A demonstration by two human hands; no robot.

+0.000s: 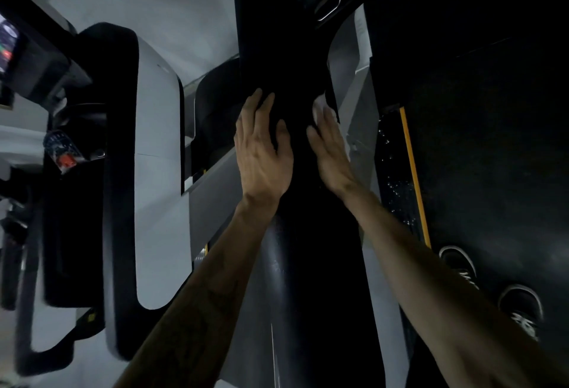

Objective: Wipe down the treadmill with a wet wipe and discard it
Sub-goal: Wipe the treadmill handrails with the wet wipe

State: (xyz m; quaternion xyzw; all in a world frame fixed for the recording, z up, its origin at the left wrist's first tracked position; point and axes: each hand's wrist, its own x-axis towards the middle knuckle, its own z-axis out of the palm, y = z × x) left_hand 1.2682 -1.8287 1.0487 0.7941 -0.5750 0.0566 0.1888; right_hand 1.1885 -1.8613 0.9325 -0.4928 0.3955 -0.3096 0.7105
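A thick black treadmill upright (295, 64) runs down the middle of the head view. My left hand (263, 153) lies against its left side, fingers straight and thumb spread over the black surface. My right hand (331, 147) presses a white wet wipe (320, 105) against the upright's right side with straight fingers; only the wipe's upper edge and a strip along my hand show. The rest of the wipe is hidden under my palm.
The treadmill console with a lit screen (7, 45) sits far left. A plastic bottle with a red cap (61, 150) stands in its holder. Black handrails (120, 172) curve at left. A yellow-edged side rail (414, 172) and my two shoes (492, 292) are at right.
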